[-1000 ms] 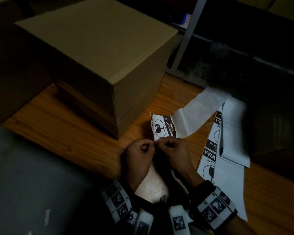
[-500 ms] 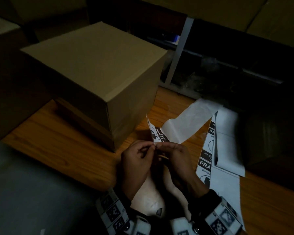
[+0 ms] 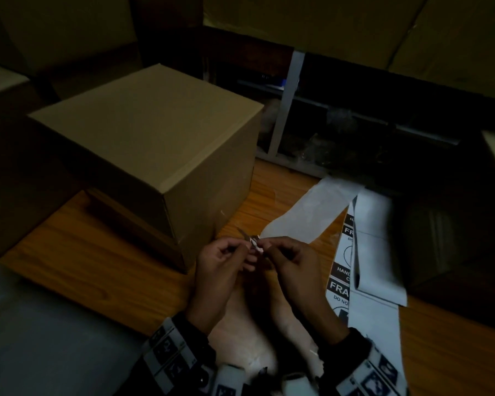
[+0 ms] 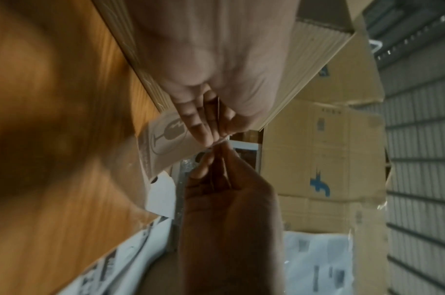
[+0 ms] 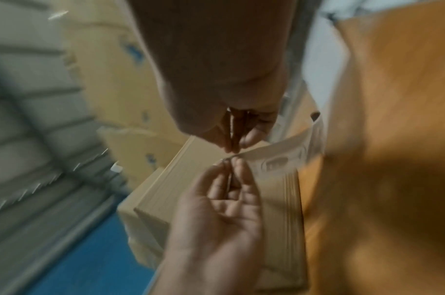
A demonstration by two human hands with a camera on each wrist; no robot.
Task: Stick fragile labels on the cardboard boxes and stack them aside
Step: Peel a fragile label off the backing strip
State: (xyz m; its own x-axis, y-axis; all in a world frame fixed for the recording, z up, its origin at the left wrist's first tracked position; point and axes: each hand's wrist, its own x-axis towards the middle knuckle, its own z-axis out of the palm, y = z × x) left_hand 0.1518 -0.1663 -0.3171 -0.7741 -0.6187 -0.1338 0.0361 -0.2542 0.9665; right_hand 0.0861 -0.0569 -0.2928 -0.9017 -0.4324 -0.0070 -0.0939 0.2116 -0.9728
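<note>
Entry: label-peeling stage, nothing stuck yet.

- Counter: sitting lower in the head view than a second ago, the camera tilting up toward the shelving.
- Cardboard box: standing at 10 o'clock from the hands, resting on a flatter carton; showing no label on its top or near faces, so still waiting for its sticker.
- Backing strip: trailing away at 1 o'clock, lying as before beside the printed label sheet at 3 o'clock.
- Fragile label: a second ago standing upright with its print readable; now turning edge-on, showing only a pale sliver between the fingertips in the head view. Glass symbol still showing in the left wrist view. Judging from this, peeling from the backing going on, with sticking not yet begun.
- Left hand: hovering above the counter just off the box's near corner, palm turning inward, fingers pressing together and pinching the label's corner.
- Right hand: facing it, tips meeting at 12 o'clock, fingers pinching the same corner from the opposite side, the remaining fingers curling loosely.
</note>
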